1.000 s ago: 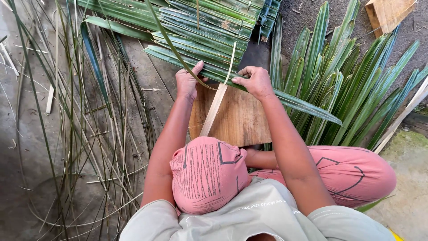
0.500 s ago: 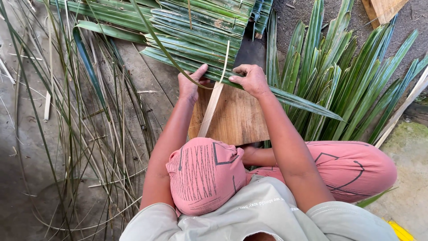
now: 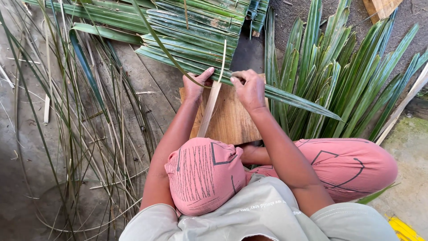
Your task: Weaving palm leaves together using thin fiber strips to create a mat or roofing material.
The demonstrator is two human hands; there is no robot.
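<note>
A heap of long green palm leaves lies just beyond both hands, with more leaves fanned to the right of the right hand. A wooden board sits under the hands. One long leaf runs across the board. The left hand pinches it closed; the right hand grips it beside. A pale strip slants down between them.

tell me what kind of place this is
Probably an outdoor or open-sided spot for hand work with palm leaves: long green palm leaflets heaped on a worn grey plank floor, thin stripped leaf ribs scattered about, bare dirt ground beyond.
</note>
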